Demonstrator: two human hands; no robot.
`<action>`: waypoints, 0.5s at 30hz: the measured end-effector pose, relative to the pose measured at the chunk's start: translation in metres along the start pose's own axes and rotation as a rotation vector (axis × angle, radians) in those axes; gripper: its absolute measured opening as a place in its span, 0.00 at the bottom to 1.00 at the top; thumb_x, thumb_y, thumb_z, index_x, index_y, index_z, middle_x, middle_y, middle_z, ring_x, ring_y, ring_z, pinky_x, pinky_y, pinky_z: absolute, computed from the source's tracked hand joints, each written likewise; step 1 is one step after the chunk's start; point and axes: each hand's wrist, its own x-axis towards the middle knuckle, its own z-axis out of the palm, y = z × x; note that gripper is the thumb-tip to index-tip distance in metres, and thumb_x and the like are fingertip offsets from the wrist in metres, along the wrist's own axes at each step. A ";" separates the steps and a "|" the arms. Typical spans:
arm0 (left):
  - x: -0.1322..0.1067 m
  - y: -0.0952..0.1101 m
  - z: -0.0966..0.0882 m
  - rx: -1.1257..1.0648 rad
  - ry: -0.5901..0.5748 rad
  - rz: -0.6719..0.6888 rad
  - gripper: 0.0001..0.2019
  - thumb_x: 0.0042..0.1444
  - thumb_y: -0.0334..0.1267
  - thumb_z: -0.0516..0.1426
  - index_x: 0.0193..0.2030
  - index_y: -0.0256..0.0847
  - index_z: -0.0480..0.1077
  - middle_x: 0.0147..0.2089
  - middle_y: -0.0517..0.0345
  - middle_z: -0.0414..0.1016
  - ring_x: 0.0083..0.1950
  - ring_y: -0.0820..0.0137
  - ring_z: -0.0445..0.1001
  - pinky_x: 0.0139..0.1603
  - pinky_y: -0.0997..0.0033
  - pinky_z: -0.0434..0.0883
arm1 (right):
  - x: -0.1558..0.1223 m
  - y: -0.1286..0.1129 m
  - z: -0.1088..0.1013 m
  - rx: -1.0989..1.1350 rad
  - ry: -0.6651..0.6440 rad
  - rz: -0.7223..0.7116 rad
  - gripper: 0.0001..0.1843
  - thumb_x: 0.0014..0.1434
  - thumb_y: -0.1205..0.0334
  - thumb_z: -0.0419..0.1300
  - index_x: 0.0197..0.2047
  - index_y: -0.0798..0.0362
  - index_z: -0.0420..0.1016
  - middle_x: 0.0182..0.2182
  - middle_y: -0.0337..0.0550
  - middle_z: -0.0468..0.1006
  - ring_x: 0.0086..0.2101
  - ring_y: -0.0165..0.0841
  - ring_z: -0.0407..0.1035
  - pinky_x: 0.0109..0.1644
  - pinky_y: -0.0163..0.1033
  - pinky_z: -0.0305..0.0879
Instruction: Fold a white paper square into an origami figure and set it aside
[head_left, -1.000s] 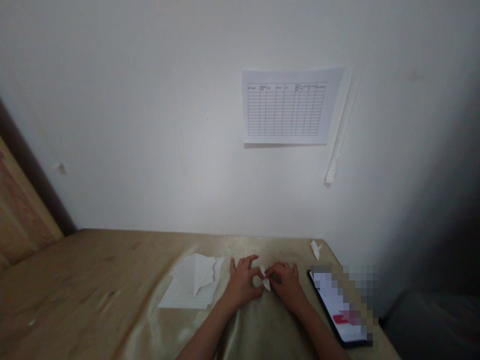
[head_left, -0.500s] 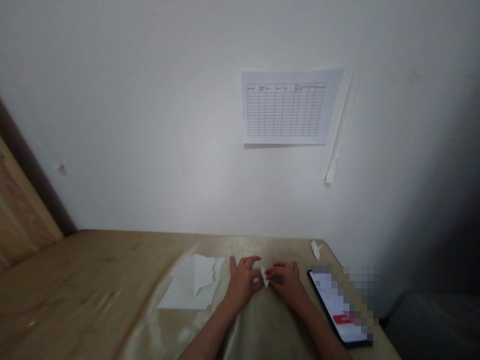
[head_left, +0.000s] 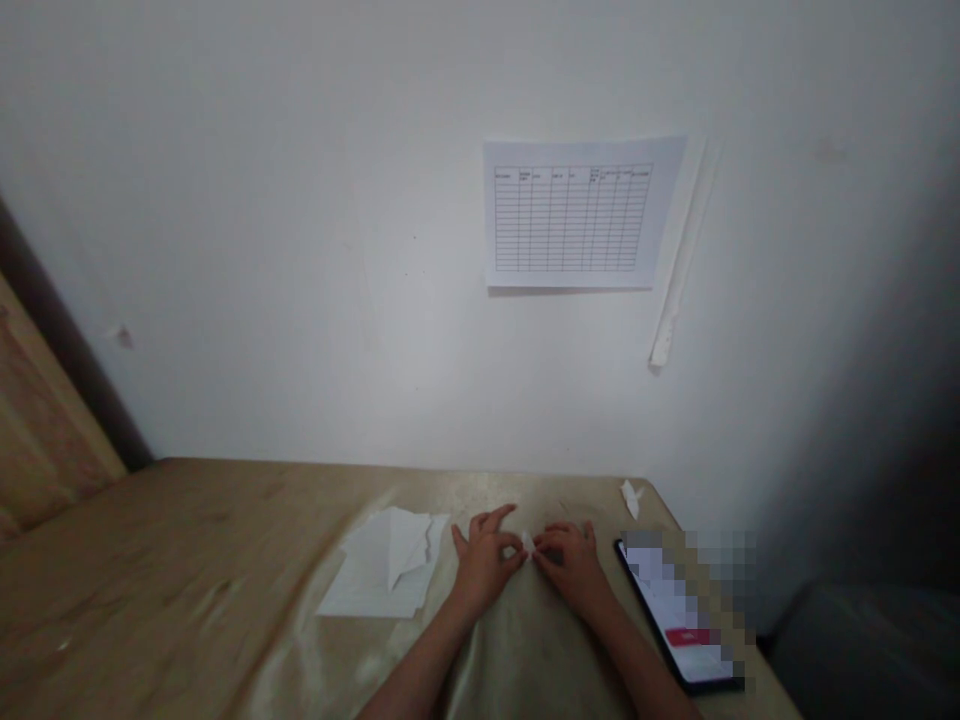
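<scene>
White folded paper scrap (head_left: pixel 528 543), small and pointed, lies on the glossy tan counter (head_left: pixel 187 560) just left of the phone (head_left: pixel 679 625); left hand (head_left: pixel 481 562) and right hand (head_left: pixel 574 565) each have a fingertip grip closed on it.

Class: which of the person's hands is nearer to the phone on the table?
Right. The right hand rests just left of the phone; the left hand is farther left, beyond the small folded paper both pinch.
</scene>
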 end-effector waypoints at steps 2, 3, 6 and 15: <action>0.000 0.001 -0.001 -0.004 -0.002 -0.008 0.03 0.55 0.41 0.62 0.33 0.55 0.79 0.70 0.74 0.61 0.70 0.52 0.55 0.66 0.22 0.35 | 0.000 0.000 0.001 -0.010 0.016 0.009 0.08 0.59 0.58 0.59 0.37 0.45 0.81 0.45 0.42 0.82 0.56 0.42 0.66 0.69 0.63 0.27; 0.001 0.001 -0.001 -0.003 -0.005 -0.010 0.03 0.54 0.41 0.62 0.33 0.55 0.79 0.71 0.74 0.61 0.70 0.52 0.54 0.66 0.22 0.35 | 0.001 0.001 0.002 -0.018 0.027 0.011 0.08 0.59 0.58 0.59 0.36 0.45 0.81 0.45 0.41 0.82 0.56 0.43 0.66 0.69 0.63 0.28; 0.001 0.002 0.000 -0.001 -0.012 -0.011 0.03 0.54 0.41 0.63 0.33 0.54 0.79 0.71 0.73 0.60 0.70 0.52 0.54 0.66 0.22 0.35 | 0.001 0.002 0.005 -0.063 0.058 0.008 0.07 0.60 0.59 0.59 0.35 0.46 0.80 0.44 0.40 0.82 0.58 0.43 0.62 0.69 0.62 0.28; 0.006 0.002 0.007 0.045 -0.017 -0.028 0.03 0.53 0.40 0.62 0.31 0.51 0.79 0.74 0.70 0.54 0.71 0.52 0.52 0.66 0.23 0.36 | 0.002 0.000 0.008 -0.206 0.077 0.037 0.07 0.60 0.57 0.62 0.33 0.46 0.81 0.48 0.43 0.77 0.60 0.45 0.57 0.68 0.58 0.33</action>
